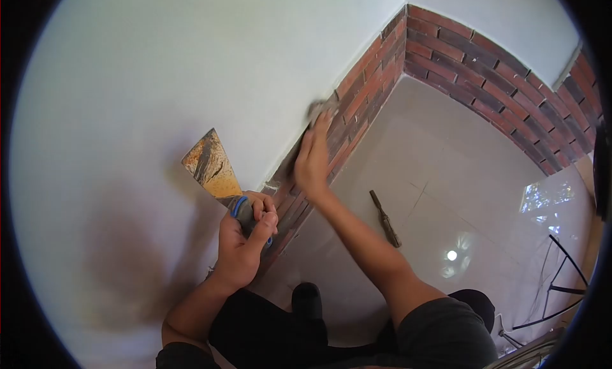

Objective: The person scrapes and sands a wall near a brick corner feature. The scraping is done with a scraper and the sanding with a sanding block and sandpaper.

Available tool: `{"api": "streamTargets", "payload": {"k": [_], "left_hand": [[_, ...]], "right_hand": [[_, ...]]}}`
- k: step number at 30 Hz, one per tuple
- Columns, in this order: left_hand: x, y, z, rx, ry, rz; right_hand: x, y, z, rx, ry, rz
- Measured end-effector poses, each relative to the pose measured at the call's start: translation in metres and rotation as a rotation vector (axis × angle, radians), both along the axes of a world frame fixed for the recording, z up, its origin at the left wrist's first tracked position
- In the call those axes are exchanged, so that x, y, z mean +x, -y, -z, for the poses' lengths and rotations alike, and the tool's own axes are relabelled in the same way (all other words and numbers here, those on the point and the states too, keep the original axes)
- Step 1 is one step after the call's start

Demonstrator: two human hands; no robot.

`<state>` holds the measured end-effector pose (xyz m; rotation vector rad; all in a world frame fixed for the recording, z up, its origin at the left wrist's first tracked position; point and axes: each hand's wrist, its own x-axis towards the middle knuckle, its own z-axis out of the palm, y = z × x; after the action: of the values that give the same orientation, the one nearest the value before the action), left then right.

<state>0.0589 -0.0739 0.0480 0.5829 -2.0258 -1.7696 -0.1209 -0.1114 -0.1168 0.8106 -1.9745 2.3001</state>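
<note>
My left hand (245,241) is closed around the dark, blue-trimmed handle of a putty knife (213,168). Its broad blade points up and away in front of the white wall (159,69), stained yellow and dark. Farther along the wall, my right hand (313,158) reaches to the top edge of the brick strip (370,75). Its fingers are stretched together over a small greyish, blurred piece (323,106) at the fingertips; I cannot tell what it is. The palm covers part of the bricks.
Red and dark bricks (484,75) continue around the corner along the far wall. On the glossy tile floor (440,152) lies a long dark tool (386,219). A black metal frame (567,289) stands at lower right. My dark shoe (307,300) is close to the wall.
</note>
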Motion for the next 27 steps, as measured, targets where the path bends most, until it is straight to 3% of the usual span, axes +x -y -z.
{"api": "streamTargets", "payload": {"k": [2,3,5,7,8,10,12,15,17,18,20,27], "left_hand": [[-0.007,-0.001,-0.002,0.046,-0.021,-0.003],[-0.009,-0.003,-0.001,0.036,-0.020,0.010],[-0.011,-0.006,0.003,0.015,-0.015,0.038],[-0.009,-0.010,0.000,0.032,-0.006,0.044],[-0.007,-0.010,0.000,0.017,-0.001,0.050],[0.000,-0.004,0.003,-0.116,0.027,0.042],[0.003,-0.004,0.000,-0.041,0.003,0.013],[0.003,-0.005,-0.004,-0.025,-0.008,-0.002],[0.000,-0.003,-0.002,-0.066,-0.019,0.019],[-0.003,-0.004,-0.002,-0.058,-0.034,0.037],[-0.009,-0.008,-0.003,-0.044,-0.054,0.065],[0.005,-0.008,0.000,-0.047,-0.030,0.038]], "right_hand": [[0.063,-0.012,0.018,-0.006,-0.141,-0.117],[0.089,-0.020,0.027,-0.069,-0.144,-0.242],[0.106,-0.022,0.032,-0.050,-0.117,-0.275],[0.096,-0.017,0.030,-0.067,-0.072,-0.269],[0.078,-0.007,0.028,-0.027,-0.139,-0.129],[0.026,-0.006,0.000,-0.047,0.008,-0.055],[-0.022,0.005,-0.006,-0.011,0.075,0.040],[-0.021,-0.004,-0.006,-0.023,0.076,-0.017],[0.026,-0.010,0.008,-0.071,-0.005,-0.074],[0.051,-0.014,0.018,0.007,-0.163,-0.058],[0.069,-0.024,0.017,-0.003,-0.084,-0.174],[-0.037,0.002,-0.004,-0.017,0.057,0.020]]}}
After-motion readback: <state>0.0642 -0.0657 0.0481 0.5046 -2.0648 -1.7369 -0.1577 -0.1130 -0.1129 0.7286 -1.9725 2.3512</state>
